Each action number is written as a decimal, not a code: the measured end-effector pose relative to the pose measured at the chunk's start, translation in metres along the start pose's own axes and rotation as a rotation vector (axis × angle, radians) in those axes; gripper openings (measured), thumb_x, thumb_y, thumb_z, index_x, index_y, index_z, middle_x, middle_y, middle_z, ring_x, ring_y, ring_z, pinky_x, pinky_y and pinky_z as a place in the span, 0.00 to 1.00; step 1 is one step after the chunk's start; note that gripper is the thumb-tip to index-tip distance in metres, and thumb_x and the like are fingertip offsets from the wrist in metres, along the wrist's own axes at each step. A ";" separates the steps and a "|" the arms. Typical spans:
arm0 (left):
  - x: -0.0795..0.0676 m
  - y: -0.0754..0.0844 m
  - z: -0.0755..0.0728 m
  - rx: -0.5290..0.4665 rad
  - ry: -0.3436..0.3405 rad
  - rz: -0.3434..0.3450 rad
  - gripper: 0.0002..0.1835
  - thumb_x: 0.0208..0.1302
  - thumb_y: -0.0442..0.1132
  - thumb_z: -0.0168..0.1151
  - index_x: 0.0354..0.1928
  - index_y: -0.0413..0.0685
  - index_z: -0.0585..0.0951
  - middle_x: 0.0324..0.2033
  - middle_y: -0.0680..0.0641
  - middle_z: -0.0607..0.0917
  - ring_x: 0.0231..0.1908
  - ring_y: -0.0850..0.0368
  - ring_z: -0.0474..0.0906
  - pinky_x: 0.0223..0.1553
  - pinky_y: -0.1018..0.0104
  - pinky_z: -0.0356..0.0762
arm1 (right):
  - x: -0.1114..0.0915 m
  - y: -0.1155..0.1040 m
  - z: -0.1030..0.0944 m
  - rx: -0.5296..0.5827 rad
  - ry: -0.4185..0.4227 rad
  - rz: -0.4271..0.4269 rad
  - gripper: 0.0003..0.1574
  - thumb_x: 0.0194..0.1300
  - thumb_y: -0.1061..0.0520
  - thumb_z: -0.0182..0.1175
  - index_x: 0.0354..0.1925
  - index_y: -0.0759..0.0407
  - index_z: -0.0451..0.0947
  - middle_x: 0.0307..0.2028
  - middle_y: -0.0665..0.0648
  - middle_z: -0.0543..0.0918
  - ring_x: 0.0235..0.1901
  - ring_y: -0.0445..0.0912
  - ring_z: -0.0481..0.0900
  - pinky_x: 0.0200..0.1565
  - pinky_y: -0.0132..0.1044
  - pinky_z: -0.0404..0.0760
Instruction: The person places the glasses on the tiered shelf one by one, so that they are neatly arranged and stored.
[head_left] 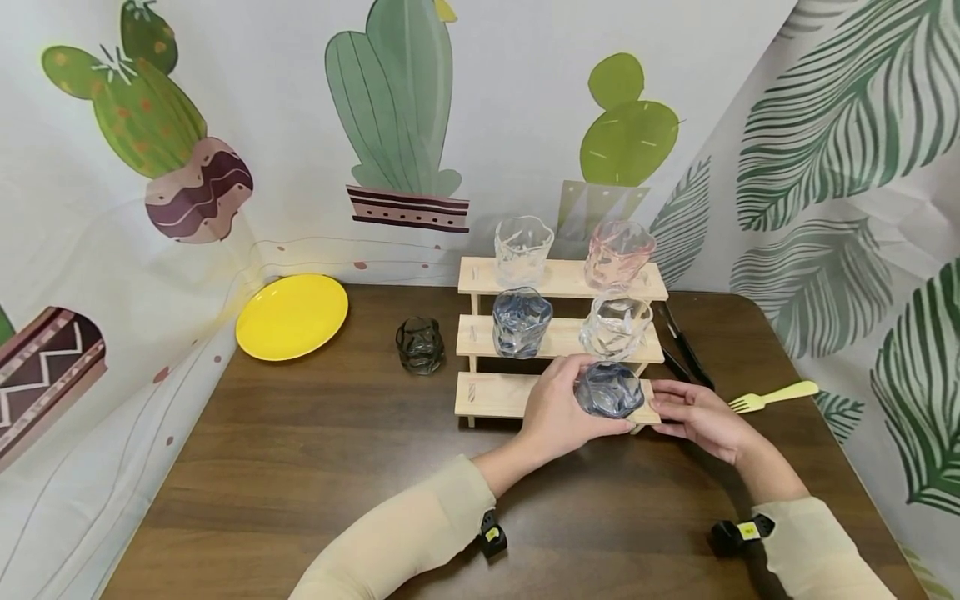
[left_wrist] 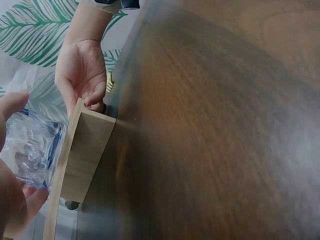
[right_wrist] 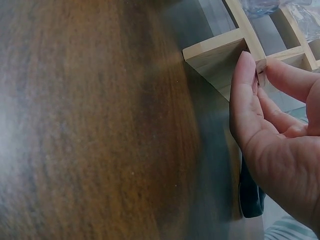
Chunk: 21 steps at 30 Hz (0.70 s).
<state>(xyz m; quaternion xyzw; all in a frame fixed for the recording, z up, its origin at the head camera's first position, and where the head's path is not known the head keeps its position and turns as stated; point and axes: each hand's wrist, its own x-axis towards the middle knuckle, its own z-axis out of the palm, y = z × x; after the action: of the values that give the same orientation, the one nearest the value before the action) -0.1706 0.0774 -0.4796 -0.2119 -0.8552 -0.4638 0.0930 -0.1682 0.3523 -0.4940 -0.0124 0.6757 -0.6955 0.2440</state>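
Note:
My left hand (head_left: 561,408) grips a blue-tinted glass (head_left: 609,390) at the right part of the lowest tier of a three-tier wooden rack (head_left: 495,395). In the left wrist view the glass (left_wrist: 32,147) stands against the shelf board, thumb and fingers around its sides. My right hand (head_left: 701,417) pinches the right end of that lowest board, thumb on one face and fingers on the other, as the right wrist view of the hand (right_wrist: 280,125) shows. On the middle tier are another blue glass (head_left: 522,323) and a clear glass (head_left: 617,325).
The top tier bears a clear glass (head_left: 523,252) and a pink glass (head_left: 619,255). Left of the rack stands a dark grey glass (head_left: 420,345), with a yellow plate (head_left: 292,317) beyond it. Right of the rack lie a yellow-green fork (head_left: 776,397) and a black utensil (head_left: 686,346).

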 end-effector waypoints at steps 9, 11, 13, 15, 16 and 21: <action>-0.002 0.004 0.005 -0.017 0.014 -0.017 0.50 0.34 0.62 0.89 0.63 0.60 0.76 0.53 0.59 0.78 0.52 0.68 0.75 0.54 0.74 0.73 | 0.001 0.001 -0.002 0.009 0.005 -0.002 0.30 0.78 0.65 0.55 0.71 0.74 0.58 0.51 0.52 0.83 0.49 0.44 0.84 0.50 0.40 0.86; -0.002 0.005 0.006 -0.014 0.012 -0.023 0.50 0.35 0.62 0.88 0.64 0.60 0.76 0.53 0.58 0.78 0.52 0.67 0.75 0.54 0.74 0.73 | 0.001 0.002 -0.003 0.014 0.003 -0.003 0.28 0.78 0.65 0.55 0.70 0.72 0.60 0.51 0.52 0.83 0.49 0.44 0.84 0.50 0.40 0.86; -0.003 0.005 0.006 -0.013 0.003 -0.030 0.51 0.36 0.63 0.88 0.65 0.60 0.75 0.53 0.58 0.78 0.52 0.67 0.74 0.54 0.73 0.73 | 0.001 0.002 -0.003 0.014 -0.001 -0.002 0.28 0.78 0.65 0.55 0.70 0.71 0.61 0.51 0.52 0.83 0.49 0.44 0.84 0.51 0.40 0.86; -0.004 0.006 0.005 -0.017 -0.010 -0.036 0.51 0.38 0.63 0.87 0.66 0.60 0.74 0.53 0.58 0.77 0.52 0.67 0.74 0.54 0.72 0.73 | 0.002 0.002 -0.003 0.013 -0.004 -0.003 0.27 0.78 0.65 0.55 0.69 0.70 0.61 0.51 0.52 0.83 0.49 0.44 0.84 0.51 0.41 0.86; -0.004 0.006 0.005 -0.017 -0.017 -0.038 0.51 0.38 0.63 0.87 0.67 0.60 0.73 0.53 0.58 0.77 0.52 0.66 0.74 0.54 0.72 0.73 | 0.002 0.003 -0.003 0.012 -0.006 -0.004 0.26 0.78 0.65 0.55 0.69 0.69 0.62 0.51 0.52 0.83 0.49 0.44 0.84 0.51 0.41 0.86; -0.006 0.005 0.001 -0.027 -0.035 -0.030 0.54 0.40 0.65 0.86 0.69 0.58 0.71 0.54 0.56 0.77 0.53 0.61 0.76 0.54 0.71 0.74 | 0.000 0.004 -0.003 0.023 -0.028 -0.038 0.19 0.78 0.66 0.54 0.64 0.59 0.69 0.51 0.52 0.84 0.49 0.44 0.84 0.50 0.40 0.86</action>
<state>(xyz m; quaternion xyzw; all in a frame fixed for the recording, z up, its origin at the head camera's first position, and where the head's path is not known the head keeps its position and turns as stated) -0.1627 0.0786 -0.4785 -0.2086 -0.8534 -0.4728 0.0683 -0.1684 0.3554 -0.4983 -0.0320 0.6640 -0.7073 0.2404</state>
